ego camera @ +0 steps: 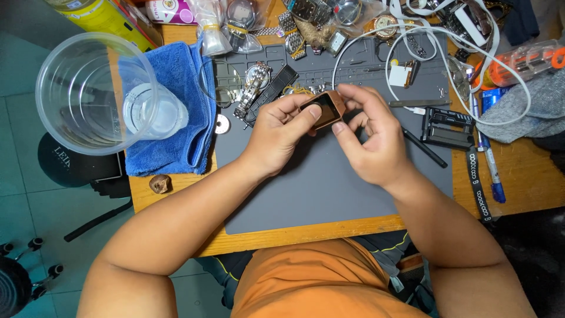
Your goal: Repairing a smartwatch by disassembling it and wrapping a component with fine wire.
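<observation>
A: While both hands meet over the flat grey rubber work mat [329,182], the small rectangular copper-coloured watch case with a dark glass face [323,109] sits between them, lifted clear of the mat, just above its middle.

B: Grip state?

A: Left hand [281,131]: fingers curled closed around the case's left edge, thumb lying across the face. Right hand [369,140]: fingertips pinched closed on the case's right edge. Both grips are on the case; nothing else is held.

B: Surroundings?

A: Silver metal-link wristwatch [254,88] and a black strap piece [276,85] lie just beyond the left hand. Clear round plastic tub [88,88] stands on the blue folded towel [176,118] at the counter's left edge. White cable [376,41] loops behind the right hand; black slotted holder block [447,126] lies to its right.

B: Risks, as judged?

A: The case is held by its edges only. If the thumb presses hard on the glass, it may smudge or stress it. If either pinch slips, the case drops onto the mat, or among the loose parts nearby. The cable loop is near enough to snag a moving wrist.
</observation>
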